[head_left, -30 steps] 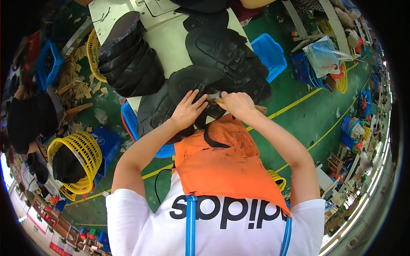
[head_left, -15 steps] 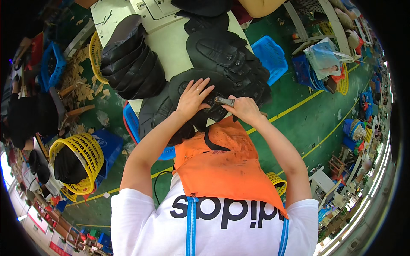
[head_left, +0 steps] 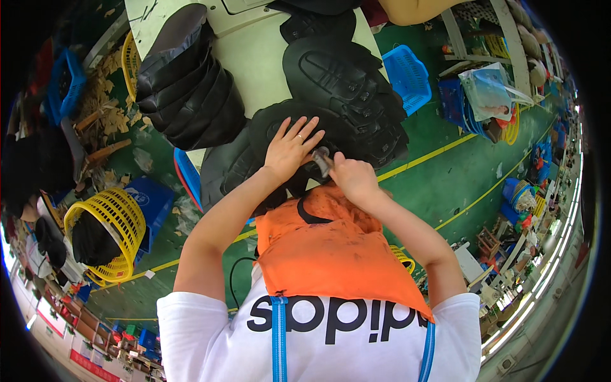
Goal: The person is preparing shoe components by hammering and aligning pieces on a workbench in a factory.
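My left hand, wearing a ring, lies flat with spread fingers on a black shoe upper. Close to its thumb, a small metal-headed hammer is gripped in my right hand. The hammer's head is over the lower edge of that upper; whether it touches is hard to make out. More black uppers overlap in a fanned row beyond my hands. On the left rises a tall stack of nested black pieces.
All this lies on a pale worktable. Blue baskets stand on the green floor to the right. A yellow basket with black material is at the left, near a blue crate. An orange apron covers my lap.
The hammer has swung from lying crosswise to pointing away from me, and my right hand has shifted slightly nearer and left. My left hand stays on the upper. The view has shifted a little.
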Available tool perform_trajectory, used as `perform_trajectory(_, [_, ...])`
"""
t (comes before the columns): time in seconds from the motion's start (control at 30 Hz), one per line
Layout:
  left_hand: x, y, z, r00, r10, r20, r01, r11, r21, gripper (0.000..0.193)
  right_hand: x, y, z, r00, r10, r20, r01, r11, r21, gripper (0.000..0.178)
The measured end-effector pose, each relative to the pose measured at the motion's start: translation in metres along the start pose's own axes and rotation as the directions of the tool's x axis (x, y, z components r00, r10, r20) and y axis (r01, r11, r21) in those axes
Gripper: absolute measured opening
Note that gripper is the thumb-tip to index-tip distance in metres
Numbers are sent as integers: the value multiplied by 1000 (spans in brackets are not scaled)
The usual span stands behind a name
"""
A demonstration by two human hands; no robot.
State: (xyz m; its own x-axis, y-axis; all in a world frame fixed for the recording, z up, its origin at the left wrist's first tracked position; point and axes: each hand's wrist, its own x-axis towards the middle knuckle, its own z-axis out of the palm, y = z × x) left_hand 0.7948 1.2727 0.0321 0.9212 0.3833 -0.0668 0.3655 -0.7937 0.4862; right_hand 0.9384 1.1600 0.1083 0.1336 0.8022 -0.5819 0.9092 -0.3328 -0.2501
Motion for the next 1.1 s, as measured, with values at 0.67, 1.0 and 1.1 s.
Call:
perform_trajectory(0.67, [-159, -41, -80, 954, -197, 226, 188, 980, 60, 96, -27, 9, 52, 903, 50, -426, 98, 943, 317, 30])
perform_trajectory(1.0, [-172, -19, -62, 999, 44, -12, -43, 995, 96, 53, -16, 7, 49, 951, 87, -295, -16, 972, 236, 39])
perform_trajectory(1.1, [-170, -19, -56, 996, 79, -30, -80, 996, -42, 42, -16, 6, 49, 936, 81, -343, 0, 973, 231, 39])
